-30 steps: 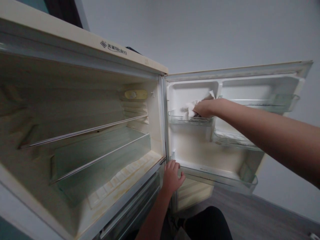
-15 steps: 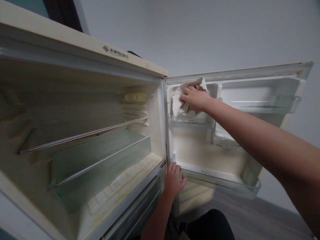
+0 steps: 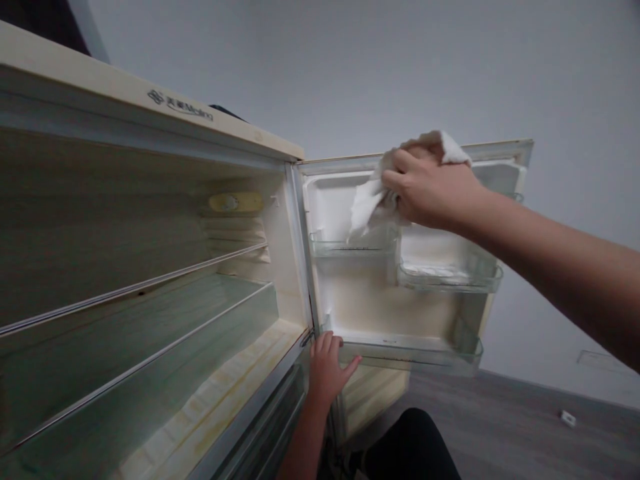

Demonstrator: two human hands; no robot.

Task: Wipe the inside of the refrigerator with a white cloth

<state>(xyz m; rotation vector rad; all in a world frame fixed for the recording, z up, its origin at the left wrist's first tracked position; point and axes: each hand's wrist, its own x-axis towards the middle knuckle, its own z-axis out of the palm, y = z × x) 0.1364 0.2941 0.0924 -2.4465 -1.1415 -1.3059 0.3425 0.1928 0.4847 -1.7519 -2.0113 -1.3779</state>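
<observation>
A white cloth (image 3: 367,203) is bunched in my right hand (image 3: 433,187), its fingers closed round it. That hand is raised in front of the upper part of the open refrigerator door (image 3: 370,293), and one end of the cloth hangs down over the upper left door shelf (image 3: 345,248). Whether the cloth touches the door I cannot tell. Low by the hinge side, my left hand (image 3: 327,370) rests near the left end of the bottom door shelf (image 3: 415,357), thumb spread from the fingers and nothing in its grasp.
On the left stands the refrigerator (image 3: 250,143), with glass shelves (image 3: 240,293) and a yellowed lamp cover (image 3: 235,202) inside. A lower door (image 3: 375,393) also hangs open. My knee (image 3: 413,440) is below. A small white object (image 3: 568,418) lies on the floor at the right.
My right hand has lifted with the cloth away from the upper left door compartment and moved right. My left hand stays at the lower hinge corner. The view has turned right.
</observation>
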